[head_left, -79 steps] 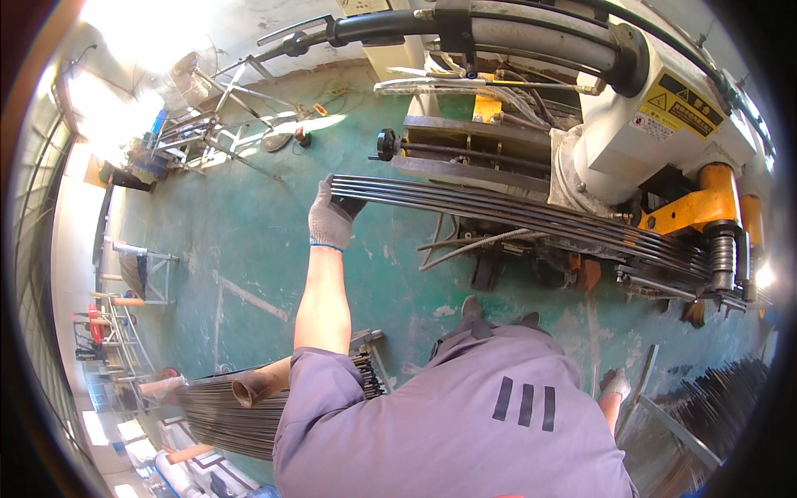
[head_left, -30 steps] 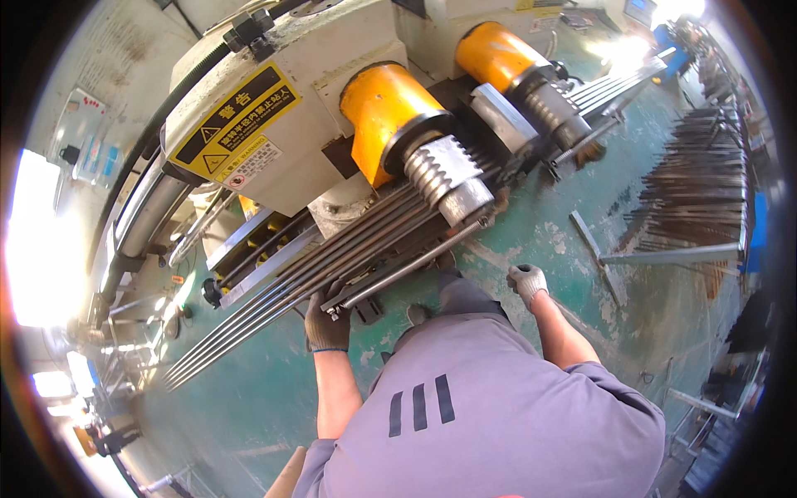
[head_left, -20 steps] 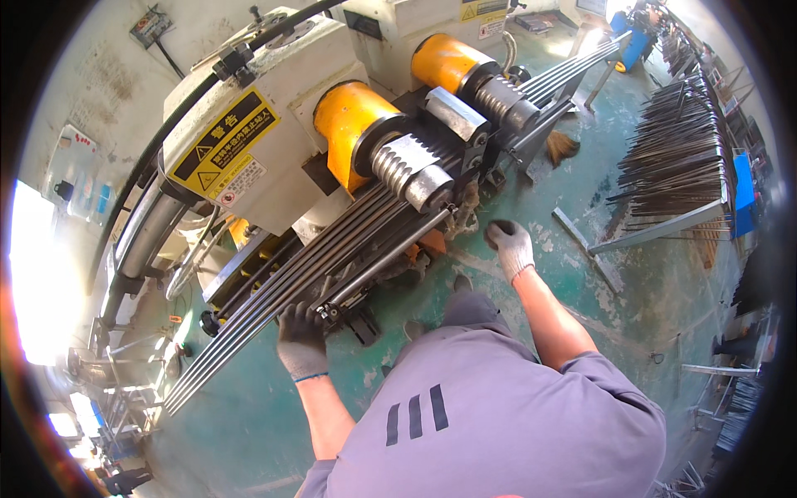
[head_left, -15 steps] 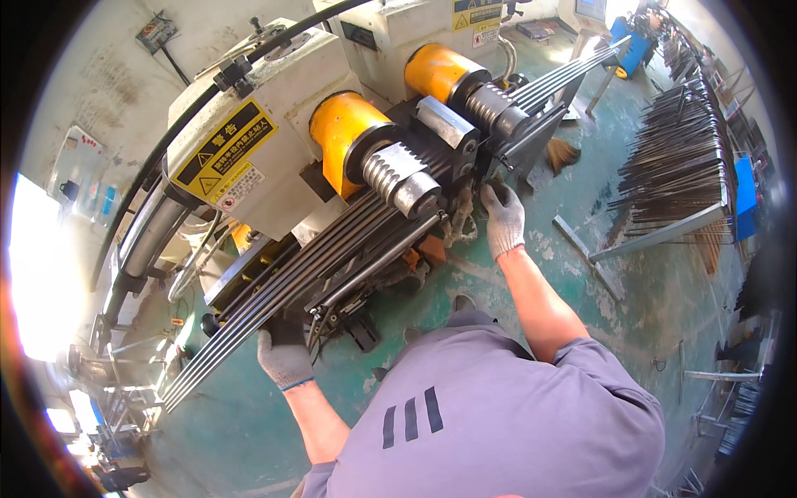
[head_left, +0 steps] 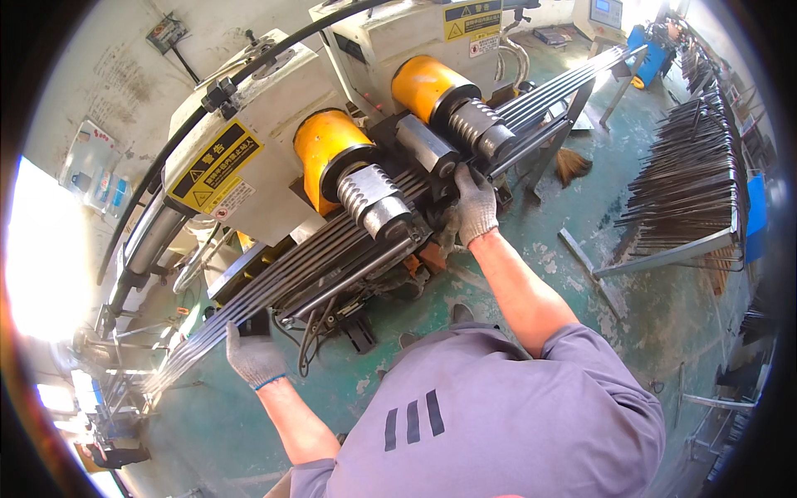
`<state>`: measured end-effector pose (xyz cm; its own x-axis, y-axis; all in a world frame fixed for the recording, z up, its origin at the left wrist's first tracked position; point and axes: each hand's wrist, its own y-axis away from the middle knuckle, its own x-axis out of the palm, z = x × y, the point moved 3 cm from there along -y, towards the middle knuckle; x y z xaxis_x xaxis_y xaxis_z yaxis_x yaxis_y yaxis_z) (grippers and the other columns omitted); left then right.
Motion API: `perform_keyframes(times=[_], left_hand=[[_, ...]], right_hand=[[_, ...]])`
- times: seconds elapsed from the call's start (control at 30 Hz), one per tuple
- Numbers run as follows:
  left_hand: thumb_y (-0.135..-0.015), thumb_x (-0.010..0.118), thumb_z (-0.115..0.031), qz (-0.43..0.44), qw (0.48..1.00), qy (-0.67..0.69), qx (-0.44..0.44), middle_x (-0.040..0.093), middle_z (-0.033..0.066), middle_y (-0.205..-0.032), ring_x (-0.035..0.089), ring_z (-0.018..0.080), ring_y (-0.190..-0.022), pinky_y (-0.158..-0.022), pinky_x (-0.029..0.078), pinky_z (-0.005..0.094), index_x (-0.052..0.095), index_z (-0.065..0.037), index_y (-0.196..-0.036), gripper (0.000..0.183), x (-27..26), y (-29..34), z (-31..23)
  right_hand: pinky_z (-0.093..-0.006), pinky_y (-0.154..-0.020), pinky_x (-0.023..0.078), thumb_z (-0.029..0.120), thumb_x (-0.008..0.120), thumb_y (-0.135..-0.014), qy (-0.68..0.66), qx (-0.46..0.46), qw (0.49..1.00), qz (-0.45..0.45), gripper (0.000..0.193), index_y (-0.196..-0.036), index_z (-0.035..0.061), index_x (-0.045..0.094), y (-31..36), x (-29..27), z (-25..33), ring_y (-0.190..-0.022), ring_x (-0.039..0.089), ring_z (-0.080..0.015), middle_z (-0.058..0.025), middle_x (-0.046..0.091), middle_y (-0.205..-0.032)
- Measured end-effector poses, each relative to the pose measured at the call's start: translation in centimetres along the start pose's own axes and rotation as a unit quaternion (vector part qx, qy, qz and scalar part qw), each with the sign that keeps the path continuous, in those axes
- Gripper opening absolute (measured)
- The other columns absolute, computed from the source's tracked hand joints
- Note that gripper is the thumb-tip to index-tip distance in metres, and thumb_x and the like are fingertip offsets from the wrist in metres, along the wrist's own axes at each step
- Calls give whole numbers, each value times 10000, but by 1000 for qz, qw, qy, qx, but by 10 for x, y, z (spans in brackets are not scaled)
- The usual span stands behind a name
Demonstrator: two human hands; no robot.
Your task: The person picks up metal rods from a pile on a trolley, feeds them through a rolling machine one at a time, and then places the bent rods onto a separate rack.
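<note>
L hand (head_left: 256, 355) out, R hand (head_left: 475, 206) fwd, gloved

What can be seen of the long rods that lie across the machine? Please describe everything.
The rods are slim, smooth and apparently straight, dark grey with silvery glints, and look like metal. They lie side by side in a flat row, slanting from lower left to upper right. Two ribbed cylinders hide part of them. The gloved left hand seems to touch them near their lower-left end; whether the right hand touches them is unclear.
</note>
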<state>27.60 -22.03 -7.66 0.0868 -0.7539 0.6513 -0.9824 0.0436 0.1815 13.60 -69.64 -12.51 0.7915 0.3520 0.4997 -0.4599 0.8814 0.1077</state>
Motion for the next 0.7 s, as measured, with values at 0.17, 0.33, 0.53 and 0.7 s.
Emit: perform_keyframes(times=[0.17,0.33,0.53,0.7], left_hand=[[-1091,565,-271,60,973,-163,155,691,201,-1307,666,311,-1190,-1075,511,447,634,109,-1310,444,58,6,-65],[-1083,593,-163,-9,927,-247,281,692,194,-1258,697,271,-1134,-1005,545,386,635,119,-1323,373,134,11,-121],[-1052,639,-148,-2,876,-335,348,733,150,-1181,714,214,-1084,-925,588,339,673,37,-1238,264,231,22,-140],[-1039,654,-247,87,884,-356,289,731,131,-1150,726,200,-1062,-846,641,346,698,-12,-1309,360,303,26,-120]], right_hand=[[-332,-989,493,283,653,-1063,-73,60,995,-17,431,-1355,-34,648,3,6,8,-1120,627,-184,-87,693,-1248],[-336,-954,519,303,622,-1067,-96,65,993,-35,428,-1333,-32,638,4,14,19,-1099,643,-192,-87,679,-1241],[-337,-952,520,208,641,-1032,-34,27,999,25,399,-1372,-1,632,-26,10,9,-1089,650,-176,-85,686,-1260],[-346,-907,565,163,689,-998,-27,28,998,57,384,-1349,11,654,-64,-1,-4,-1046,691,-197,-95,703,-1227]])
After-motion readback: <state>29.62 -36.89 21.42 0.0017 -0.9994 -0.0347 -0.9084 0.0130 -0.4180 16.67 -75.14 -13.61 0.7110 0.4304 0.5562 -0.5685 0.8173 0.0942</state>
